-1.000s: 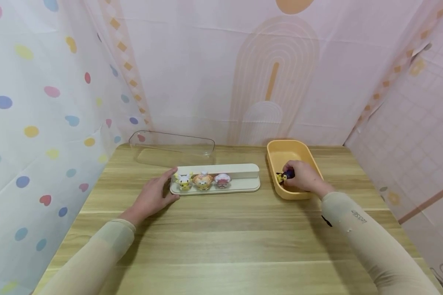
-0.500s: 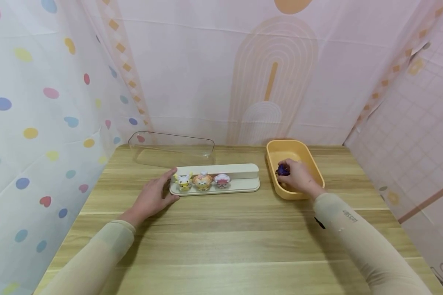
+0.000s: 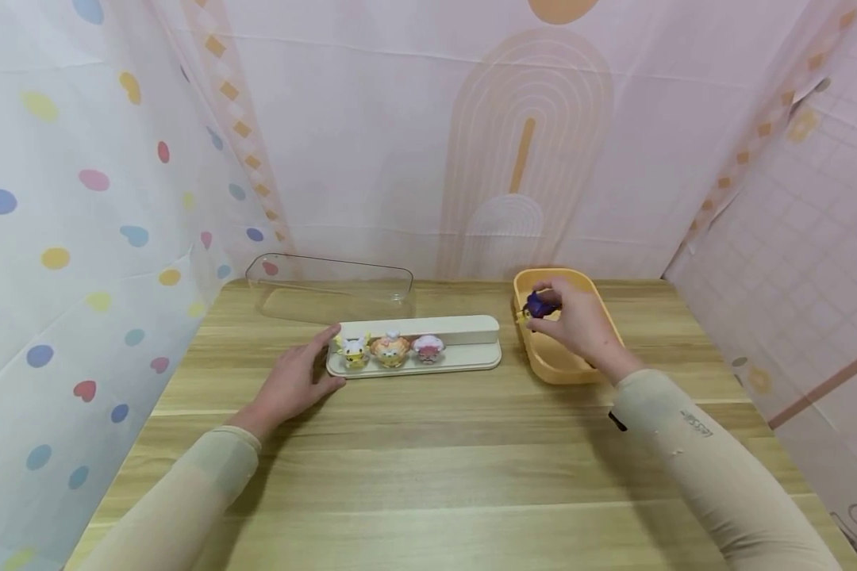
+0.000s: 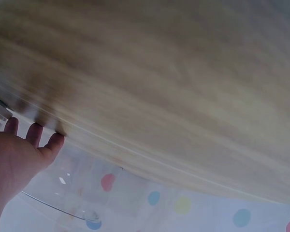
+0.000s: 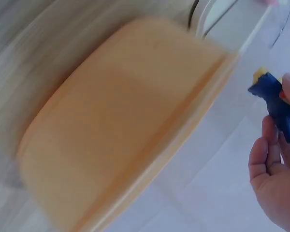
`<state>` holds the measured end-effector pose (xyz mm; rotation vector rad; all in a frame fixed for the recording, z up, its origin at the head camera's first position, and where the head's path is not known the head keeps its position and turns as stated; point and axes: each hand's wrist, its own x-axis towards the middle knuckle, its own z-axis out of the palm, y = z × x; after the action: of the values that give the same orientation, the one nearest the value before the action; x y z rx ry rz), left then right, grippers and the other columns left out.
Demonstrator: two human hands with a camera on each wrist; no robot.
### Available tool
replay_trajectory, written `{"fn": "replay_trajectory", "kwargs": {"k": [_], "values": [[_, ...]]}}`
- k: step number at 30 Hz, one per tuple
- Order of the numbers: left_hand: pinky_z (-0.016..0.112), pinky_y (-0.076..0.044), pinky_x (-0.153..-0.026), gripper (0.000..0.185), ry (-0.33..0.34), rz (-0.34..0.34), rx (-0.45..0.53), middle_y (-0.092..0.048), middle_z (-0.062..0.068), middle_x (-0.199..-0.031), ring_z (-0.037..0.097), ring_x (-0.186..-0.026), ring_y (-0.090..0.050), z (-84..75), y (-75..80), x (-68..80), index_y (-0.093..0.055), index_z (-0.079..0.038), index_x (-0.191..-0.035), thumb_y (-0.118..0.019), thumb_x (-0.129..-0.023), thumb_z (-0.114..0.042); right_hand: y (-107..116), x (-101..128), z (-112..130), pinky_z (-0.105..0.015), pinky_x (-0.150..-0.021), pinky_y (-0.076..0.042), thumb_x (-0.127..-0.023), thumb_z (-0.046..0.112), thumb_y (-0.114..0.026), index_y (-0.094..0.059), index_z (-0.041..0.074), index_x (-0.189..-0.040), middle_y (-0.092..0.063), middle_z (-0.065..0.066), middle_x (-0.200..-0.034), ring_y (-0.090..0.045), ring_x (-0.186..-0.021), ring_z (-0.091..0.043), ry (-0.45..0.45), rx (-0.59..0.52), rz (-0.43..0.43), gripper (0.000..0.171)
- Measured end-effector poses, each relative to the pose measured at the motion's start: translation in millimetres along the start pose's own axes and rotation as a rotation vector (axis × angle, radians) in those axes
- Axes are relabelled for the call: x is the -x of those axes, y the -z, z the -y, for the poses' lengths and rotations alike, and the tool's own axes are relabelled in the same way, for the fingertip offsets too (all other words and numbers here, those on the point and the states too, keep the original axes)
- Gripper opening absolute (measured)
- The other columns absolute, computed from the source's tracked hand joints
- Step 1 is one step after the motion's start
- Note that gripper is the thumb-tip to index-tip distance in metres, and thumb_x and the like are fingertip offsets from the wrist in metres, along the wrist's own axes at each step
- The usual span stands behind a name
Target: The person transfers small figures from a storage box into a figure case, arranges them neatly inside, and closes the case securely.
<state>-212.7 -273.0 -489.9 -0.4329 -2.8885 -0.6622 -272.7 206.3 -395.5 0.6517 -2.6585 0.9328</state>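
Note:
In the head view my right hand (image 3: 578, 321) pinches a small toy figurine (image 3: 540, 305), dark blue-purple with yellow parts, over the left rim of the yellow bin (image 3: 560, 373). The right wrist view shows the same figurine (image 5: 275, 104) between thumb and fingers, its blue back towards the camera. My left hand (image 3: 296, 385) grips the left end of a cream stepped display base (image 3: 471, 357), thumb at the front corner and fingers at the back. Three figurines stand in a row on its lower step: a yellow-and-white one (image 3: 355, 352), an orange one (image 3: 390, 350) and a pink one (image 3: 428, 349).
Behind the base, a clear plastic cover (image 3: 332, 297) sits near the back of the wooden table (image 3: 428, 460). Patterned cloth (image 3: 371, 159) hangs along the back and both sides. The bin stands right of the base, a short gap between them.
My right hand has lifted the figurine up from inside the yellow bin, towards its left rim. The left hand and the three figurines on the base stay as they were.

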Motion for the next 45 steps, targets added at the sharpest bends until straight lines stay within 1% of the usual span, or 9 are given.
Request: {"fn": "replay_trajectory", "kwargs": {"k": [2, 5, 8, 15, 22, 25, 30, 35, 45], "values": [[0.071, -0.041, -0.115, 0.097, 0.003, 0.001, -0.003, -0.064, 0.028, -0.146, 0.056, -0.129, -0.061, 0.0, 0.8, 0.6, -0.03, -0.018, -0.169, -0.087, -0.092, -0.031, -9, -2, 12, -0.053, -0.089, -0.064, -0.083, 0.007, -0.091, -0.066, 0.0, -0.123, -0.08, -0.018, -0.108, -0.078, -0.1, -0.035, 0.086, 0.008, 0.041, 0.048], [0.071, -0.042, -0.115, 0.097, 0.003, -0.001, -0.004, -0.064, 0.028, -0.147, 0.056, -0.129, -0.061, -0.9, 2.0, 1.5, -0.03, -0.017, -0.169, -0.087, -0.092, -0.031, -29, -5, 26, -0.049, -0.095, -0.063, -0.085, 0.007, -0.09, -0.067, 0.0, -0.125, -0.077, -0.016, -0.115, -0.075, -0.106, -0.032, 0.201, 0.066, 0.112, 0.047], [0.071, -0.041, -0.115, 0.096, 0.007, 0.001, -0.001, -0.063, 0.028, -0.148, 0.055, -0.129, -0.061, -1.6, 3.0, 1.7, -0.03, -0.018, -0.169, -0.086, -0.092, -0.03, -49, -7, 37, -0.046, -0.098, -0.062, -0.086, 0.011, -0.09, -0.068, 0.002, -0.128, -0.073, -0.015, -0.121, -0.073, -0.111, -0.031, 0.272, 0.154, 0.156, 0.048], [0.071, -0.04, -0.116, 0.097, 0.011, 0.01, 0.001, -0.061, 0.028, -0.15, 0.056, -0.131, -0.06, -0.4, 2.1, 1.5, -0.028, -0.02, -0.17, -0.086, -0.093, -0.032, -78, -9, 48, -0.044, -0.095, -0.064, -0.087, 0.012, -0.089, -0.067, 0.008, -0.13, -0.073, -0.011, -0.117, -0.075, -0.108, -0.028, 0.298, 0.229, 0.191, 0.048], [0.072, -0.042, -0.114, 0.097, 0.0, -0.002, -0.004, -0.063, 0.03, -0.147, 0.056, -0.128, -0.061, -1.4, 0.9, 0.9, -0.03, -0.019, -0.169, -0.087, -0.091, -0.032, -92, -11, 45, -0.044, -0.095, -0.06, -0.085, 0.009, -0.09, -0.068, 0.007, -0.123, -0.074, -0.008, -0.11, -0.071, -0.103, -0.027, 0.367, 0.282, 0.105, 0.044], [0.072, -0.043, -0.113, 0.097, 0.002, -0.003, -0.007, -0.063, 0.03, -0.148, 0.056, -0.128, -0.061, -1.4, 1.1, 0.6, -0.03, -0.019, -0.169, -0.087, -0.091, -0.032, -95, -10, 45, -0.045, -0.099, -0.057, -0.085, 0.012, -0.091, -0.066, 0.007, -0.126, -0.074, -0.008, -0.112, -0.07, -0.107, -0.028, 0.366, 0.309, 0.093, 0.048], [0.072, -0.042, -0.114, 0.096, 0.009, 0.006, -0.005, -0.061, 0.027, -0.151, 0.055, -0.13, -0.06, -2.5, 2.9, 1.8, -0.031, -0.018, -0.169, -0.086, -0.092, -0.03, -96, -8, 47, -0.046, -0.107, -0.055, -0.085, 0.02, -0.093, -0.063, 0.008, -0.134, -0.072, -0.01, -0.122, -0.066, -0.118, -0.03, 0.314, 0.328, 0.143, 0.059], [0.072, -0.041, -0.115, 0.096, 0.012, 0.013, -0.01, -0.061, 0.027, -0.151, 0.056, -0.13, -0.06, -4.1, 4.4, 2.0, -0.03, -0.017, -0.169, -0.086, -0.093, -0.03, -93, -8, 49, -0.047, -0.112, -0.052, -0.086, 0.024, -0.092, -0.061, 0.008, -0.139, -0.071, -0.01, -0.128, -0.064, -0.125, -0.03, 0.273, 0.326, 0.174, 0.063], [0.072, -0.04, -0.116, 0.096, 0.02, 0.018, -0.015, -0.062, 0.028, -0.149, 0.057, -0.132, -0.059, -4.7, 4.6, 1.7, -0.029, -0.018, -0.17, -0.086, -0.093, -0.03, -91, -8, 48, -0.046, -0.115, -0.051, -0.088, 0.026, -0.091, -0.059, 0.009, -0.143, -0.07, -0.009, -0.135, -0.064, -0.128, -0.029, 0.251, 0.32, 0.177, 0.066]]}}
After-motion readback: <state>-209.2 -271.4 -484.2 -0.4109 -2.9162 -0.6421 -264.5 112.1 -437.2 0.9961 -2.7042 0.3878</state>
